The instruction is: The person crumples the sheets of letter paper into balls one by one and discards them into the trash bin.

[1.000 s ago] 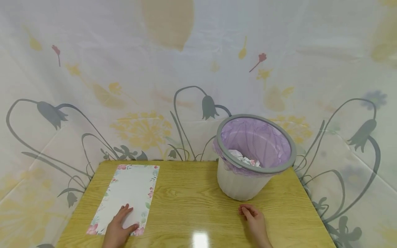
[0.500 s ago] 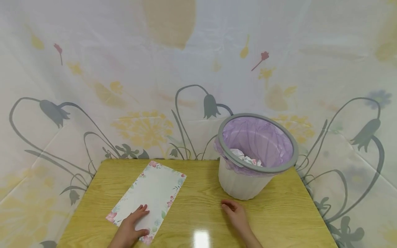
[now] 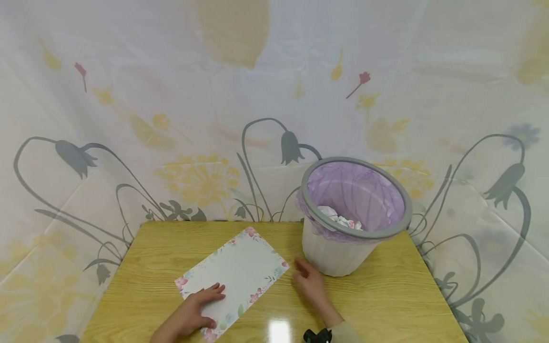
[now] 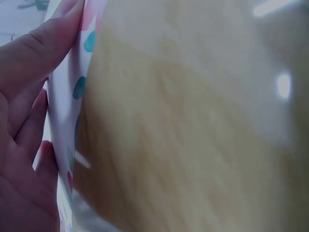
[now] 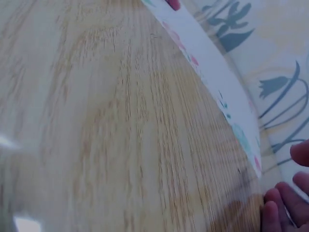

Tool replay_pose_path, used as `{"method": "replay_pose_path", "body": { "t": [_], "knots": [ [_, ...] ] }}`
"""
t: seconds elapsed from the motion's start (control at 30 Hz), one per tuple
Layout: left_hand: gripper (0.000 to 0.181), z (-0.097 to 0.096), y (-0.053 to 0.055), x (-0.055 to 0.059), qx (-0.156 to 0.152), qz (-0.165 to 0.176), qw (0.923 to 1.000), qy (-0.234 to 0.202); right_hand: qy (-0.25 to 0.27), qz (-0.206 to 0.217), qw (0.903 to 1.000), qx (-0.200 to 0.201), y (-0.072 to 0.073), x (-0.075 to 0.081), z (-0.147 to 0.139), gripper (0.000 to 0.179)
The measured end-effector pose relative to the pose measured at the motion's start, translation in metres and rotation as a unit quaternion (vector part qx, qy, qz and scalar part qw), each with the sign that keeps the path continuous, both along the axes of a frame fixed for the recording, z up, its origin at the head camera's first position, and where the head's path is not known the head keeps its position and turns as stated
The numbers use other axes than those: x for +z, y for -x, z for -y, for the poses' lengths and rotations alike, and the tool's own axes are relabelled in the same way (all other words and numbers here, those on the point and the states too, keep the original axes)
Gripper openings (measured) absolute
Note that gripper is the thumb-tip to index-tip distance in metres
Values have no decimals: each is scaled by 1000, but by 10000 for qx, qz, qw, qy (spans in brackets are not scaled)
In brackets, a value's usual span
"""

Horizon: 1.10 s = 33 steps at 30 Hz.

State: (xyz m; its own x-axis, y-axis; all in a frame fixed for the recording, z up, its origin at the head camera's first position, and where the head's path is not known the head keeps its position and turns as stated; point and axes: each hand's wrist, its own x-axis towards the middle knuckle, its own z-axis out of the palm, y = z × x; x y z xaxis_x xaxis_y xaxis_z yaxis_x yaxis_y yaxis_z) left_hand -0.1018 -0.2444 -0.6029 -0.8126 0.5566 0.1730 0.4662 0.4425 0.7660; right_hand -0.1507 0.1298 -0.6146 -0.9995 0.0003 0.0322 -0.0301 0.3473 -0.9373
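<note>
A white sheet of paper (image 3: 240, 271) with a printed flower border lies slantwise on the wooden table (image 3: 150, 267). My left hand (image 3: 193, 309) rests on its near left part, fingers extended, thumb by the near edge. In the left wrist view, thumb and fingers of the left hand (image 4: 29, 106) lie along the sheet (image 4: 67, 106). My right hand (image 3: 310, 286) is just right of the sheet's right corner, in front of the bin, with fingers loosely bent and nothing held. The right wrist view shows the right hand's fingers (image 5: 280, 208) beside the corner of the paper (image 5: 222, 87).
A white wastebasket (image 3: 332, 257) with a grey rim and purple liner (image 3: 377, 195) stands at the back right of the table. Crumpled paper (image 3: 339, 219) lies inside it. A flower-printed cloth (image 3: 274, 85) hangs behind the table.
The sheet has slid right and turned clockwise under my left hand, which moved right with it. My right hand has moved left and slightly forward, towards the sheet's corner. The bin stayed put.
</note>
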Motion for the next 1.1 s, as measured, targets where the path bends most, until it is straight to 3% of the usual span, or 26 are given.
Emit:
{"method": "replay_pose_path", "body": {
  "t": [0.1, 0.27, 0.47, 0.7, 0.8, 0.87, 0.97, 1.1],
  "knots": [
    [67, -11, 6, 2, -243, 177, 9995, -29, -326, -83, 9994, -27, 6, -3, 4, 51],
    [66, -20, 10, 4, -442, 179, 9989, -47, -580, -191, 9979, -192, 10, -5, 12, 55],
    [65, -20, 11, 2, -394, 41, 9992, 47, -738, -240, 9958, -490, 11, -9, 22, 54],
    [59, -20, 10, -8, -198, -52, 9997, -130, -970, -355, 9924, -676, 10, -7, 32, 48],
    [54, -24, 8, -11, 194, 87, 9990, -381, -1059, -322, 9914, -699, 10, -6, 32, 40],
    [50, -26, 5, -11, 588, 432, 9960, -524, -1078, -345, 9913, -665, 9, -6, 31, 36],
    [44, -30, 3, -11, 1221, 977, 9856, -641, -1065, -542, 9909, -617, 8, -9, 30, 29],
    [35, -34, 4, -11, 1623, 1255, 9760, -723, -953, -902, 9896, -588, 5, -14, 28, 19]
  ]
}}
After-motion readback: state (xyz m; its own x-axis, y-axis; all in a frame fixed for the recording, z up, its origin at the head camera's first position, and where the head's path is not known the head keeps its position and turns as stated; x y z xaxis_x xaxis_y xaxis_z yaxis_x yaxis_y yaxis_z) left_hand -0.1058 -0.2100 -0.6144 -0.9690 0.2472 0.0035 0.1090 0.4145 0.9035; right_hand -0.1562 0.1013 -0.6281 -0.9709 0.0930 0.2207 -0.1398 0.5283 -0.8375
